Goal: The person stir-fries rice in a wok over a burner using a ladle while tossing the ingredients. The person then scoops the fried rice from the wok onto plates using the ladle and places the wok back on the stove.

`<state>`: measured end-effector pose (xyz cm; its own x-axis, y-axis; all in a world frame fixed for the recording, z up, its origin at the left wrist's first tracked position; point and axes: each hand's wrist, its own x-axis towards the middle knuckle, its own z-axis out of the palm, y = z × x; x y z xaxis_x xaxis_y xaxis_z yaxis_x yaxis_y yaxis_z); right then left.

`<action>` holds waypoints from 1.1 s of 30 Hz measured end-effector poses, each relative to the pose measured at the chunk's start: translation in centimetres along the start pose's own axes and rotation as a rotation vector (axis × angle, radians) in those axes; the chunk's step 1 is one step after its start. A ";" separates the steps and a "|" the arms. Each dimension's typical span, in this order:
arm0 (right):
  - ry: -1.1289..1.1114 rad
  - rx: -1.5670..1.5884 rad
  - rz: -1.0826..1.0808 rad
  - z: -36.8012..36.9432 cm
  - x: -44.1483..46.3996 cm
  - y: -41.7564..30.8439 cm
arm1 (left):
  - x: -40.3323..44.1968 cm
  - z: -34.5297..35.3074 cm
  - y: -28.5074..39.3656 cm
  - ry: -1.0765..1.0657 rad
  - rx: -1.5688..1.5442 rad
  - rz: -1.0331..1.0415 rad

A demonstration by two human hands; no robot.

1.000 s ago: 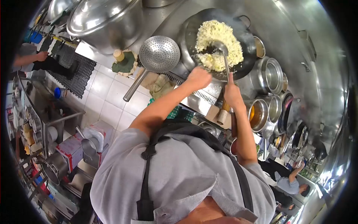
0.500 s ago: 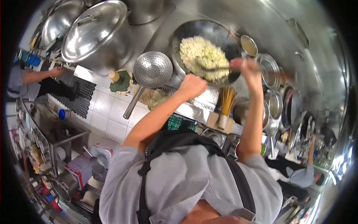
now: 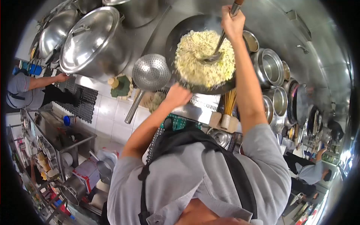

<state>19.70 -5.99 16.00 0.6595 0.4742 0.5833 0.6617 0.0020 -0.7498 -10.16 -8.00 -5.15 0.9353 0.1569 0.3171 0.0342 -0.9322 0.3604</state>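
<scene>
My right hand (image 3: pixel 233 24) is wrapped round the shaft of a metal ladle (image 3: pixel 214 57), its wooden end sticking out above the fist. The ladle's bowl sits in a heap of pale yellow fried rice (image 3: pixel 197 48) flecked with green. Around the rice is a large dark wok (image 3: pixel 173 39), with faint steam over it. At the wok's near left edge my left hand (image 3: pixel 179 95) is closed on the wok; the exact grip spot is hidden under the fingers. A perforated strainer (image 3: pixel 151 72) with a long handle lies just left of the wok.
A big lidded pot (image 3: pixel 92 41) stands at the left. Right of the wok are a small round container (image 3: pixel 250 41) and several metal pots (image 3: pixel 272 67). A bamboo brush (image 3: pixel 228 108) rests near the front edge. One person (image 3: pixel 35 88) works far left, others far right.
My right hand has moved up and away with the ladle, which now stands steeper in the rice. The wok and my left hand have shifted left, and the rice is spread wider.
</scene>
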 end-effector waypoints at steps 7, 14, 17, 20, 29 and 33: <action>-0.006 0.268 -0.038 -7.8 1.8 -10.6 | 0.1 -9.2 6.3 0.033 -0.075 0.006; -0.286 -0.273 0.054 -2.2 -0.2 -3.9 | -1.7 1.2 0.8 -0.042 -0.043 -0.056; -0.039 0.112 -0.010 -7.2 3.5 -8.7 | -5.1 -4.0 4.8 0.100 -0.156 -0.046; 0.046 0.140 -0.011 -7.9 -1.8 -12.3 | 1.0 -9.7 6.7 0.026 -0.161 0.019; -0.249 -0.007 0.116 -4.9 -0.7 -9.3 | -5.5 -0.9 3.4 -0.118 -0.140 -0.101; 0.090 0.142 -0.134 -6.8 -2.3 -10.8 | -0.1 -9.8 6.9 0.054 -0.143 0.046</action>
<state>13.45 -13.12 24.89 0.6026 0.3805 0.7015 0.6928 0.1871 -0.6965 -13.51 -11.27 5.92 0.9144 0.1358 0.3813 -0.0624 -0.8834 0.4644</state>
